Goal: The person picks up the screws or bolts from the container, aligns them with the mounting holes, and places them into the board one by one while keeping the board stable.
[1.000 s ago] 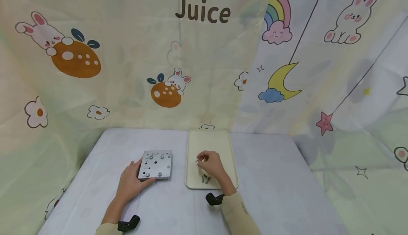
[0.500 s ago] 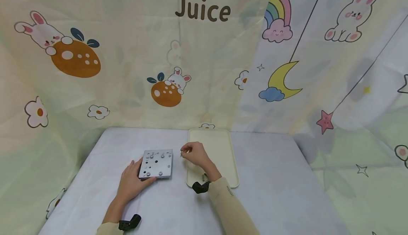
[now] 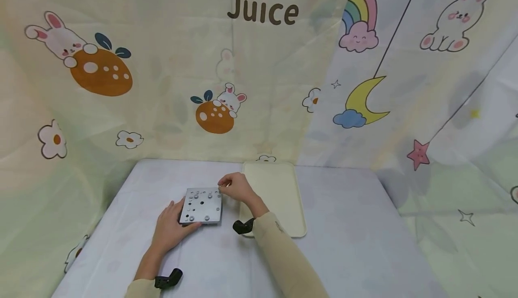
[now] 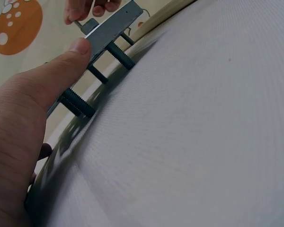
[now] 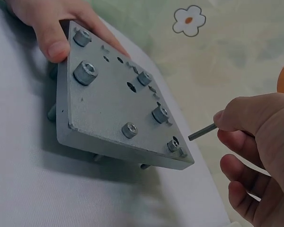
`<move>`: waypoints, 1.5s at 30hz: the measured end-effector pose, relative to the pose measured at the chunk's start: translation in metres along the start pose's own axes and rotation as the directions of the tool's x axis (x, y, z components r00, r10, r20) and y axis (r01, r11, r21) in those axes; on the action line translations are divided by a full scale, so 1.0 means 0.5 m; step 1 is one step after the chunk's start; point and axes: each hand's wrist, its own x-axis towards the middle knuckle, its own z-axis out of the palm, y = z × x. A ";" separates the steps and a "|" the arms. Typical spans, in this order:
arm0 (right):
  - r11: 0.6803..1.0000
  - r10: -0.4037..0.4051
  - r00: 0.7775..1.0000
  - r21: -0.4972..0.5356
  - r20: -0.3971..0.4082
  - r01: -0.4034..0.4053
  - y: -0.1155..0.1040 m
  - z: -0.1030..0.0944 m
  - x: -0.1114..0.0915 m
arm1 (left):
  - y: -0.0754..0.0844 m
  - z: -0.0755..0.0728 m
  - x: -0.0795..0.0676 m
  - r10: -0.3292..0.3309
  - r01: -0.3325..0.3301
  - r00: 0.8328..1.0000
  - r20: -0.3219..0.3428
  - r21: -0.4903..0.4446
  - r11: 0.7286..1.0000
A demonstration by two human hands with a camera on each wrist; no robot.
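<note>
From my seat away from the rig, I start at the left, where the person's left hand (image 3: pixel 169 226) sits at the metal plate's eight o'clock corner. Its thumb lies along the near edge and its fingers reach along the left side, so they hold the plate between them; I judge that this grip steadies it while leaving the top free.

The metal plate (image 3: pixel 208 211) lies left of centre on the white cloth (image 3: pixel 344 226). Several bolts (image 5: pixel 86 72) stand in it with their heads up, and in the left wrist view threaded shafts (image 4: pixel 120 55) jut from its underside. That probably keeps the plate raised off the cloth, though I cannot tell which tips bear the weight.

At the plate's one o'clock corner is the right hand (image 3: pixel 238 188), thumb and forefinger narrowed on a thin metal pin (image 5: pixel 202 132), the other fingers loosely bent. The pin's bare end points toward the corner bolt (image 5: pixel 173 144) and the small hole beside it. I think it is held by its far end to keep that tip visible. Whether it touches anything, I cannot tell.

Rightmost, at the plate's three o'clock, lies the cream tray (image 3: pixel 279 199), partly behind the right forearm and within easy reach of that hand.
</note>
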 end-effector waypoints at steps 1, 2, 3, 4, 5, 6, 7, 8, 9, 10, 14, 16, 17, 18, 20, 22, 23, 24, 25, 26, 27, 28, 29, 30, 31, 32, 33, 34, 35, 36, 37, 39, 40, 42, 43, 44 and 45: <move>1.000 0.003 1.000 0.001 -0.004 -0.003 0.000 0.002 0.003 | 0.001 0.001 0.000 0.000 0.000 1.000 0.001 0.000 1.000; 1.000 0.003 1.000 0.006 -0.008 -0.003 0.000 0.004 0.005 | 0.001 0.001 0.000 -0.001 0.001 1.000 0.001 -0.002 1.000; 1.000 0.003 1.000 0.012 -0.009 -0.003 0.001 0.007 0.007 | 0.001 0.001 0.001 -0.003 0.003 1.000 0.002 -0.003 1.000; 1.000 0.004 1.000 0.017 -0.006 -0.004 0.002 0.010 0.009 | 0.001 0.001 0.000 -0.006 0.006 1.000 0.005 -0.005 1.000; 1.000 0.005 1.000 0.018 -0.002 -0.005 0.003 0.012 0.009 | 0.001 0.002 -0.001 -0.009 0.009 1.000 0.008 -0.006 1.000; 1.000 0.006 1.000 0.020 0.005 -0.006 0.004 0.014 0.010 | 0.001 0.002 -0.002 -0.012 0.012 1.000 0.013 -0.003 1.000; 1.000 0.011 1.000 0.022 0.012 -0.011 0.005 0.016 0.010 | 0.001 0.002 -0.003 -0.018 0.018 1.000 0.018 -0.003 1.000; 1.000 0.015 1.000 0.024 0.018 -0.016 0.007 0.018 0.009 | 0.002 0.003 -0.004 -0.021 0.021 1.000 0.022 -0.005 1.000; 0.999 0.021 0.999 0.024 0.025 -0.022 0.008 0.019 0.009 | 0.002 0.004 -0.005 -0.025 0.026 0.999 0.026 -0.004 1.000; 0.999 0.023 0.999 0.027 0.025 -0.024 0.009 0.019 0.008 | 0.003 0.004 -0.006 -0.026 0.026 0.999 0.029 -0.007 1.000; 1.000 0.015 1.000 0.019 -0.001 -0.015 0.015 0.019 0.010 | 0.007 0.007 -0.004 -0.017 0.018 1.000 0.015 -0.012 1.000; 1.000 0.003 1.000 0.009 -0.014 -0.003 0.017 0.019 0.013 | 0.008 0.006 -0.002 -0.006 0.006 1.000 0.000 -0.008 1.000; 1.000 0.000 1.000 0.004 -0.016 0.000 0.018 0.019 0.014 | 0.009 0.006 -0.002 -0.003 0.003 1.000 -0.007 -0.005 1.000; 1.000 -0.003 1.000 0.000 -0.018 0.003 0.018 0.019 0.016 | 0.010 0.006 -0.001 0.001 -0.001 1.000 -0.010 -0.003 1.000; 1.000 -0.006 1.000 -0.003 -0.020 0.006 0.018 0.020 0.017 | 0.010 0.006 0.000 0.001 -0.001 1.000 -0.010 -0.004 1.000; 1.000 -0.002 1.000 0.000 -0.014 0.002 0.017 0.021 0.018 | 0.011 0.006 0.001 -0.006 0.006 1.000 0.000 -0.004 1.000; 1.000 0.005 1.000 0.002 -0.009 -0.005 0.017 0.021 0.018 | 0.012 0.005 0.001 -0.012 0.013 1.000 0.005 -0.002 1.000; 1.000 0.010 1.000 0.003 -0.005 -0.010 0.017 0.022 0.018 | 0.011 0.005 0.001 -0.018 0.018 1.000 0.011 0.001 1.000; 1.000 0.015 1.000 0.008 0.000 -0.015 0.017 0.023 0.018 | 0.012 0.005 0.001 -0.023 0.023 1.000 0.016 0.003 1.000; 1.000 0.020 1.000 0.012 0.006 -0.020 0.017 0.024 0.018 | 0.013 0.003 0.001 -0.028 0.028 0.999 0.022 0.005 1.000; 1.000 0.024 1.000 0.016 0.011 -0.024 0.018 0.025 0.018 | 0.014 0.003 0.001 -0.032 0.032 0.999 0.026 0.008 0.999; 0.999 0.027 1.000 0.018 0.015 -0.028 0.020 0.027 0.018 | 0.014 0.002 0.001 -0.036 0.035 0.999 0.030 0.010 0.999; 0.999 0.028 0.999 0.020 0.017 -0.028 0.021 0.028 0.018 | 0.014 0.001 0.001 -0.039 0.039 0.999 0.031 0.012 0.999; 0.999 0.026 1.000 0.024 0.016 -0.026 0.022 0.029 0.019 | 0.015 0.001 0.001 -0.042 0.041 0.999 0.033 0.011 0.999; 0.999 0.028 0.999 0.028 0.016 -0.029 0.023 0.030 0.019 | 0.015 0.000 0.000 -0.045 0.044 0.998 0.036 0.011 0.999; 0.999 0.027 0.999 0.027 0.016 -0.028 0.025 0.031 0.019 | 0.015 -0.001 0.000 -0.046 0.046 0.998 0.038 0.010 0.999; 0.999 0.030 0.999 0.027 0.016 -0.030 0.026 0.032 0.020 | 0.015 -0.001 0.000 -0.047 0.046 0.998 0.038 0.009 0.999; 0.999 0.035 0.999 0.026 0.015 -0.035 0.026 0.032 0.019 | 0.015 -0.001 0.000 -0.047 0.047 0.998 0.039 0.008 0.999; 0.999 0.040 0.999 0.027 0.015 -0.040 0.026 0.032 0.019 | 0.014 -0.002 0.000 -0.047 0.047 0.998 0.038 0.007 0.999; 0.999 0.044 0.999 0.028 0.014 -0.045 0.026 0.031 0.017 | 0.014 -0.002 -0.001 -0.048 0.048 0.998 0.038 0.006 0.999; 0.998 0.049 0.999 0.025 0.011 -0.050 0.027 0.030 0.016 | 0.014 -0.003 -0.001 -0.049 0.049 0.998 0.039 0.005 0.999; 0.998 0.054 0.999 0.025 0.004 -0.054 0.027 0.026 0.013 | 0.013 -0.004 -0.001 -0.047 0.047 0.998 0.036 0.002 0.999; 0.998 0.052 0.999 0.026 0.001 -0.052 0.028 0.025 0.011 | 0.012 -0.005 -0.001 -0.046 0.046 0.998 0.033 0.002 0.999; 0.999 0.044 0.999 0.026 -0.006 -0.043 0.033 0.021 0.007 | 0.011 -0.005 -0.001 -0.042 0.042 0.999 0.027 0.001 0.999; 0.999 0.039 0.999 0.024 -0.008 -0.038 0.036 0.019 0.006 | 0.010 -0.005 -0.001 -0.040 0.040 0.999 0.024 0.001 0.999; 0.999 0.034 0.999 0.020 -0.010 -0.033 0.040 0.017 0.004 | 0.009 -0.005 -0.002 -0.039 0.039 0.999 0.020 -0.001 0.999; 0.999 0.029 1.000 0.016 -0.011 -0.029 0.045 0.015 0.003 | 0.008 -0.004 -0.002 -0.038 0.038 0.999 0.016 0.000 0.999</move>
